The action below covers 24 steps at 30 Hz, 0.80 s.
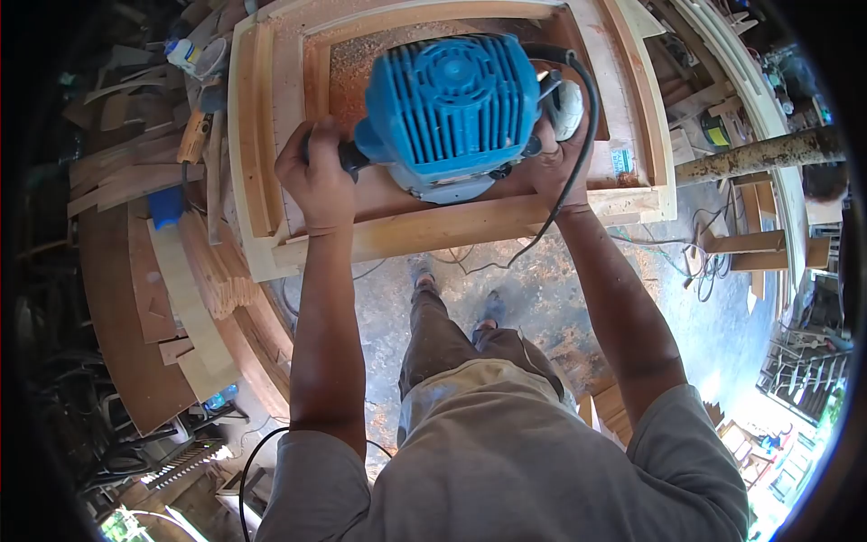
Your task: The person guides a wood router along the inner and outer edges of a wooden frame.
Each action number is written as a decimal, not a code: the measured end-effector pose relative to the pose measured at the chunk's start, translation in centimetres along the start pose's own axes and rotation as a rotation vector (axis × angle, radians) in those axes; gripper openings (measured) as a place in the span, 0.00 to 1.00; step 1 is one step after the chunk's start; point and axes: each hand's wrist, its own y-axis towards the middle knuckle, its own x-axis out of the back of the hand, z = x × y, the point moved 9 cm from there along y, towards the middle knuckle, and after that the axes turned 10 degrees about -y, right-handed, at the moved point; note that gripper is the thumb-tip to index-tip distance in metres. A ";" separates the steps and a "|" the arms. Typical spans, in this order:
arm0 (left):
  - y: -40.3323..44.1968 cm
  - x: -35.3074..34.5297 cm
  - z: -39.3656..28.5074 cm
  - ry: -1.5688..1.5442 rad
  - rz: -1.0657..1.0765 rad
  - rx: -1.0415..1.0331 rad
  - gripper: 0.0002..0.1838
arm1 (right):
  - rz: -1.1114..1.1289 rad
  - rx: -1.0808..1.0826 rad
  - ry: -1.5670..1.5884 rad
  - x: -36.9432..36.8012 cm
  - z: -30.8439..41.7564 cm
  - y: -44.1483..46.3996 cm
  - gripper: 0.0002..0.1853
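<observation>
A blue router (pixel 452 108) with a ribbed motor housing stands on a wooden frame panel (pixel 388 237). My left hand (pixel 318 176) is closed round the black side handle at its left. On the opposite side my right hand (pixel 557 167) grips the other handle, which my fingers mostly hide. A black power cord (pixel 591 99) loops from the router's top right, past my right wrist and down over the panel's near edge. The router's bit is out of sight beneath its base. Sawdust (pixel 352 81) lies in the panel's recess behind the router.
Stacked boards (pixel 212 262) lie to the left, with an orange-yellow tool (pixel 196 135) and a white container (pixel 212 59) above them. A rusty pole (pixel 763 155) juts in at the right. Cables (pixel 709 248) tangle near the right-hand timber. Wood shavings litter the floor (pixel 506 280) round my feet.
</observation>
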 end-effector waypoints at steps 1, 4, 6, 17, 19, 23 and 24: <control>0.0 0.2 0.0 0.000 0.003 0.001 0.16 | -0.007 -0.025 0.009 -0.3 -0.1 0.0 0.18; 0.1 1.2 -1.1 0.098 -0.004 -0.126 0.17 | 0.014 -0.004 0.013 -1.3 0.8 -0.2 0.18; 0.2 2.0 -1.7 0.136 -0.010 -0.158 0.18 | 0.072 -0.026 0.019 -2.3 0.8 -0.4 0.20; 0.7 11.3 -4.6 0.507 -0.148 -0.423 0.19 | 0.182 0.027 0.052 -11.2 1.6 -2.2 0.25; 1.5 14.4 -3.4 0.271 -0.230 -0.191 0.19 | 0.262 0.014 0.033 -13.6 2.2 -2.7 0.24; 2.7 19.1 -4.1 0.687 -0.088 -0.371 0.19 | 0.271 0.046 -0.038 -16.9 4.1 -3.5 0.25; 3.1 20.9 -3.7 0.689 -0.090 -0.369 0.19 | 0.289 0.007 0.027 -17.5 4.4 -3.8 0.26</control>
